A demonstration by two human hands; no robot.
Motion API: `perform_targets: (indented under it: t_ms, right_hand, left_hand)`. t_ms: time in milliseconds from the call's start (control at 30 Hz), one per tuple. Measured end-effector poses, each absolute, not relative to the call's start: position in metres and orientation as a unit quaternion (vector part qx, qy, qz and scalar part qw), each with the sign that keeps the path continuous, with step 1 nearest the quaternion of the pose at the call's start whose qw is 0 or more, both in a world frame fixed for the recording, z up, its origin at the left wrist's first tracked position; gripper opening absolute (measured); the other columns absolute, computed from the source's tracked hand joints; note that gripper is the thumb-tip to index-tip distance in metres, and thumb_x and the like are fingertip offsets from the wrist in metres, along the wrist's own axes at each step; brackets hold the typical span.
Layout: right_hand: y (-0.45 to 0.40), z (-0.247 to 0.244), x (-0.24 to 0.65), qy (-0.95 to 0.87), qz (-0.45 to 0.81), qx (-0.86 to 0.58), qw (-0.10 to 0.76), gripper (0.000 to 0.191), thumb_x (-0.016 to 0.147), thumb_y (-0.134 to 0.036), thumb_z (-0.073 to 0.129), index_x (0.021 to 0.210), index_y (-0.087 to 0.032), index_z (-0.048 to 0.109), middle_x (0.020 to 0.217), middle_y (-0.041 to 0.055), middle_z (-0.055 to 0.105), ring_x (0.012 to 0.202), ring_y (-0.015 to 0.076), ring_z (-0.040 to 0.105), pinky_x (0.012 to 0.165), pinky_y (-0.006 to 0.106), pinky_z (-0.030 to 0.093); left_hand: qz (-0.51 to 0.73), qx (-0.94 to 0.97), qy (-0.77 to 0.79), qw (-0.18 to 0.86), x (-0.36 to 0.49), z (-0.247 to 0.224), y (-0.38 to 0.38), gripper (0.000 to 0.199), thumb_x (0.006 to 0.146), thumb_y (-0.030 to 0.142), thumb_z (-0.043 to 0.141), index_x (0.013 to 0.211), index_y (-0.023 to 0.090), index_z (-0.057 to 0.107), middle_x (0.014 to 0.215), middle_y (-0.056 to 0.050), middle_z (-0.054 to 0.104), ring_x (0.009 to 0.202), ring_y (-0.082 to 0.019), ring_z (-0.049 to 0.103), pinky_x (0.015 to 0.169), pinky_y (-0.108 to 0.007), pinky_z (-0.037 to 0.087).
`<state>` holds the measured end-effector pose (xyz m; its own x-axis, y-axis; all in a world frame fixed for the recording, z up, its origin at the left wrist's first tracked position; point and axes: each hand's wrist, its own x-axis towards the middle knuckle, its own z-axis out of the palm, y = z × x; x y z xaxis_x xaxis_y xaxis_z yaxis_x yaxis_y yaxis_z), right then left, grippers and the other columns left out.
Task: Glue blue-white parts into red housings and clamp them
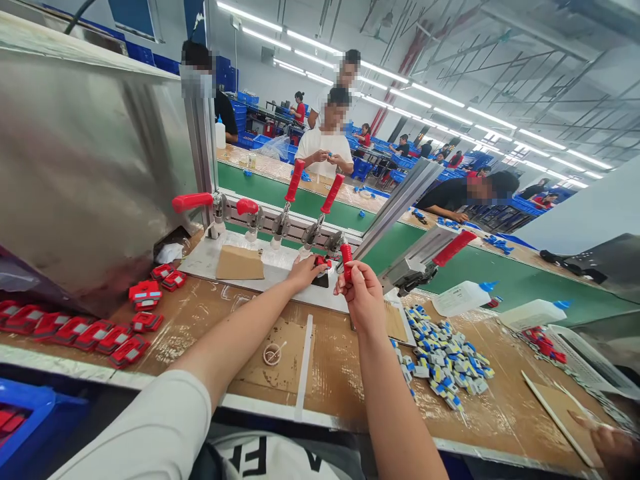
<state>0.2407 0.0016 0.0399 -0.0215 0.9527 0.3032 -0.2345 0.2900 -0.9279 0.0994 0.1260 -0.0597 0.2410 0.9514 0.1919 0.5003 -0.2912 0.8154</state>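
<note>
My right hand (pixel 363 293) is wrapped around the red handle (pixel 347 257) of the rightmost toggle clamp in a row on a metal rail. My left hand (pixel 304 272) reaches to the base under that clamp, its fingers closed on a small red plastic part (pixel 323 262); its fingertips are partly hidden. A dark pad (pixel 320 279) lies below this hand on the pale base plate (pixel 280 287). To the left stand further toggle clamps with red handles (pixel 295 180), some raised and some lying over. A piece of cardboard (pixel 240 263) rests on the plate.
Rows of red-and-grey parts (pixel 93 333) lie at the left. A heap of blue, white and yellow pieces (pixel 445 357) is at the right, near white bottles (pixel 463 298). A small round cup (pixel 272 354) sits in front. Another person's hand (pixel 613 443) shows at the lower right; co-workers sit opposite.
</note>
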Motion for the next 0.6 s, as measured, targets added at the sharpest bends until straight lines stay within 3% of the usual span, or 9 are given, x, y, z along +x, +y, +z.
perform_targets:
  t_ms: [600]
  right_hand:
    - [0.002, 0.006, 0.241, -0.535, 0.469, -0.360, 0.603, 0.033, 0.096, -0.056, 0.070, 0.111, -0.027, 0.064, 0.076, -0.0011, 0.064, 0.070, 0.0166, 0.063, 0.064, 0.032, 0.056]
  left_hand:
    - [0.348, 0.724, 0.504, 0.317, 0.100, -0.057, 0.124, 0.034, 0.105, 0.047, 0.050, 0.130, 0.026, 0.058, 0.133, -0.008, 0.075, 0.133, -0.029, 0.063, 0.133, -0.056, 0.012]
